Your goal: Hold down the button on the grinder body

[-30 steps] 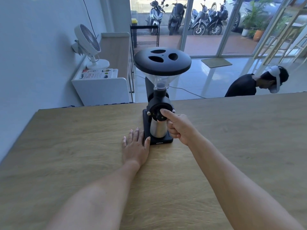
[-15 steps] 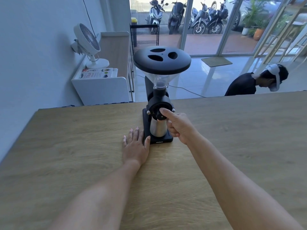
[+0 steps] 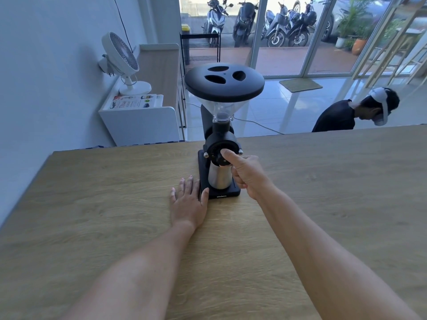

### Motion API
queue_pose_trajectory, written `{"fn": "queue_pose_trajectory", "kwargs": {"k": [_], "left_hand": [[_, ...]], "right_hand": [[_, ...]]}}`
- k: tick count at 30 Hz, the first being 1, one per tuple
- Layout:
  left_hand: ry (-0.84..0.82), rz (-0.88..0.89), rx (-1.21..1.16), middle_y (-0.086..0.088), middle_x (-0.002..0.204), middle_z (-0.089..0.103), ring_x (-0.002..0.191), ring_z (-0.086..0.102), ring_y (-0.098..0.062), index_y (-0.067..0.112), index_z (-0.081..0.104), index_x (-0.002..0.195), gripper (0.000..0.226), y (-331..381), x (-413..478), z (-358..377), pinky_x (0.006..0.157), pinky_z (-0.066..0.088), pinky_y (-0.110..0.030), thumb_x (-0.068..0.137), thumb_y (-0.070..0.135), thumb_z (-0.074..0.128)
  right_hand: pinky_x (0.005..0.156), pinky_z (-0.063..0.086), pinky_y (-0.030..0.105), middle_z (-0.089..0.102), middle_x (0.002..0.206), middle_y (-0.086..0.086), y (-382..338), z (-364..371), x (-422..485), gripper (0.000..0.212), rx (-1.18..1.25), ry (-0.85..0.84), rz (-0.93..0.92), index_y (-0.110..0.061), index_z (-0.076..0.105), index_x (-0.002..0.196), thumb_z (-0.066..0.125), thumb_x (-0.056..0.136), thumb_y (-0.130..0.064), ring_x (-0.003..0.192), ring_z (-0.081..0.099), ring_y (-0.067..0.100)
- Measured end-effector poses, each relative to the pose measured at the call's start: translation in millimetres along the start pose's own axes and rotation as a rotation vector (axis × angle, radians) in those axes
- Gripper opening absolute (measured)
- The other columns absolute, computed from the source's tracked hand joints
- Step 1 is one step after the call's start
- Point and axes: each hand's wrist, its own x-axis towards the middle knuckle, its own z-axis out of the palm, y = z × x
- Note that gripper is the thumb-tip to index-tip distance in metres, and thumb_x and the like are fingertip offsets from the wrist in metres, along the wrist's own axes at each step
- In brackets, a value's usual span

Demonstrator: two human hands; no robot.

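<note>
head view: grinder (image 3: 220, 144) stands upright mid-table, straight ahead of you. your right hand (image 3: 248, 175) is nearer, its grip curled round the dial (image 3: 218, 153), thumb on its face. left hand (image 3: 188, 200) lies flat, thumb touching the base.

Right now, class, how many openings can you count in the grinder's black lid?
3 openings in the lid: one at the back, one front left, one right. None seem hidden.

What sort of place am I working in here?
Probably a small café or shop front: a coffee grinder on a wooden counter, glass doors onto parked scooters.
</note>
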Motion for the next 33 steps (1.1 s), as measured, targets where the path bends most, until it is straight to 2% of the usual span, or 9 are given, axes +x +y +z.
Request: {"fn": "queue_pose_trajectory", "kwargs": {"k": [7, 14, 21, 25, 29, 33], "left_hand": [[-0.002, -0.002, -0.002, 0.008, 0.166, 0.001, 0.152, -0.008, -0.015, 0.031, 0.011, 0.157, 0.067, 0.0, 1.8, 0.4, 0.123, -0.003, -0.045, 0.097, 0.060, 0.003], [-0.004, -0.007, 0.010, 0.008, 0.166, 0.001, 0.152, -0.008, -0.015, 0.031, 0.010, 0.157, 0.066, 0.0, 1.6, 1.1, 0.123, -0.004, -0.045, 0.097, 0.060, 0.003], [0.000, -0.004, 0.007, 0.008, 0.166, 0.002, 0.152, -0.007, -0.015, 0.031, 0.010, 0.157, 0.066, -0.4, 2.3, 1.3, 0.123, -0.004, -0.045, 0.097, 0.060, 0.003], [0.005, -0.003, 0.004, 0.008, 0.166, 0.001, 0.152, -0.007, -0.014, 0.031, 0.011, 0.157, 0.067, -0.6, 2.4, 2.3, 0.123, -0.004, -0.045, 0.097, 0.060, 0.003], [0.004, -0.001, 0.001, 0.008, 0.166, 0.001, 0.152, -0.007, -0.015, 0.031, 0.011, 0.157, 0.067, -0.8, 2.7, 2.7, 0.123, -0.004, -0.045, 0.097, 0.060, 0.002], [0.001, 0.000, -0.002, 0.008, 0.166, 0.001, 0.152, -0.008, -0.014, 0.031, 0.011, 0.157, 0.067, -1.0, 2.5, 2.7, 0.123, -0.004, -0.045, 0.097, 0.060, 0.003]], "right_hand": [[0.033, 0.018, 0.019, 0.034, 0.045, -0.003, -1.4, 2.2, -1.0, 0.043, -0.053, 0.044, -0.046, -0.018, 0.044, 0.061, 0.076, 0.086, -0.034, 0.032, 0.022, 0.008], [0.035, 0.020, 0.020, 0.035, 0.045, -0.002, -3.5, 3.0, -1.8, 0.045, -0.123, 0.085, -0.082, -0.016, 0.046, 0.057, 0.077, 0.084, -0.035, 0.032, 0.025, 0.009], [0.034, 0.026, 0.013, 0.040, 0.037, -0.012, -4.9, 4.1, -4.3, 0.043, -0.148, 0.099, -0.134, -0.015, 0.051, 0.055, 0.077, 0.085, -0.031, 0.028, 0.033, 0.001], [0.035, 0.019, 0.020, 0.034, 0.051, -0.001, -1.3, 2.7, -4.1, 0.041, -0.104, 0.095, -0.060, -0.016, 0.050, 0.066, 0.080, 0.080, -0.041, 0.035, 0.024, 0.008], [0.037, 0.017, 0.020, 0.035, 0.048, -0.004, 4.7, 0.5, -4.2, 0.040, -0.021, 0.013, 0.006, -0.018, 0.052, 0.074, 0.076, 0.082, -0.050, 0.037, 0.024, 0.009], [0.035, 0.017, 0.018, 0.035, 0.046, -0.004, 10.1, 4.2, -3.1, 0.042, 0.023, -0.024, 0.034, -0.020, 0.045, 0.070, 0.068, 0.088, -0.049, 0.034, 0.024, 0.008]]}}
